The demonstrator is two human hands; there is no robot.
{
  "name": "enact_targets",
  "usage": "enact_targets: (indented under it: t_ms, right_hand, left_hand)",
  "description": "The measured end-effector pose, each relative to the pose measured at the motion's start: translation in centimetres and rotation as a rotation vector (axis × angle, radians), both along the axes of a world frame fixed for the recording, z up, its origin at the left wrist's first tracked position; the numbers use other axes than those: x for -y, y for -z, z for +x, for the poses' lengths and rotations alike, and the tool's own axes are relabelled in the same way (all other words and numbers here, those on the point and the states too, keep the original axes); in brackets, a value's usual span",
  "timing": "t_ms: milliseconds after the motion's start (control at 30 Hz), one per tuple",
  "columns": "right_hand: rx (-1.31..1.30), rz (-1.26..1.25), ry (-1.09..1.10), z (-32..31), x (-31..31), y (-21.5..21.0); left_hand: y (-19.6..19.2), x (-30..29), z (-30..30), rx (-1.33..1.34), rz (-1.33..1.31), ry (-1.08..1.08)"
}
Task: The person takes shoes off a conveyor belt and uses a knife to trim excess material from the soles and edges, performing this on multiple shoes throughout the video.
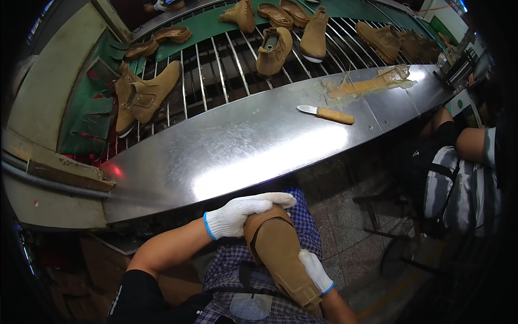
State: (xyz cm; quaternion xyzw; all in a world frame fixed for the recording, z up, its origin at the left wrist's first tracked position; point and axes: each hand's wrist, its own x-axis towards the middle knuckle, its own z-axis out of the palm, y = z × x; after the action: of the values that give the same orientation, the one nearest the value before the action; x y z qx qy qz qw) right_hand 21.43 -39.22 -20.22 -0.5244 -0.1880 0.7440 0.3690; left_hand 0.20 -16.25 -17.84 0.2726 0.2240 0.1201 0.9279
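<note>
A tan boot (283, 254) lies slanted across my lap, with a darker brown edge curving round its far end. My left hand (243, 211), in a white knitted glove with a blue cuff, is closed over that far end. Lower down, my right hand (315, 270), gloved the same way, grips the boot's right side, and most of its fingers are hidden behind it. Beyond my hands, a knife (334, 115) with a wooden handle rests on the metal ledge (216, 146), its short blade pointing left.
Past the ledge runs a conveyor of metal rollers (220, 67), carrying several tan boots (274, 51) and loose soles (275, 16). Green strip curtains (89, 119) hang at a machine opening on the left. Brown tape (372, 83) covers part of the ledge. Another person (464, 156) is at the right.
</note>
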Motion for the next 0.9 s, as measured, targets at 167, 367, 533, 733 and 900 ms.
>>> enact_targets:
  t_ms: [167, 367, 533, 733, 900]
  right_hand:
    - [0.046, -0.014, 0.022, -0.3, 0.6, 0.4]
    - [-0.027, -0.103, 0.107, -0.6, 1.5, 1.2]
    - [-0.018, -0.121, 0.158, -1.5, 0.7, 2.9]
    - [0.115, 0.245, 0.006, -3.3, -7.8, 1.1]
    - [0.477, 0.507, -0.307, -8.4, -12.2, -2.3]
  left_hand:
    - [0.7, 0.1, 0.1, 0.008, -0.018, 0.021]
    - [1.4, 0.9, 1.2, -0.003, -0.072, -0.024]
    - [1.8, 3.0, 1.4, 0.01, -0.187, -0.193]
    - [-4.0, -2.1, -2.2, -0.009, 0.07, -0.316]
    - [-5.8, -7.1, -9.8, -0.144, 0.247, -0.345]
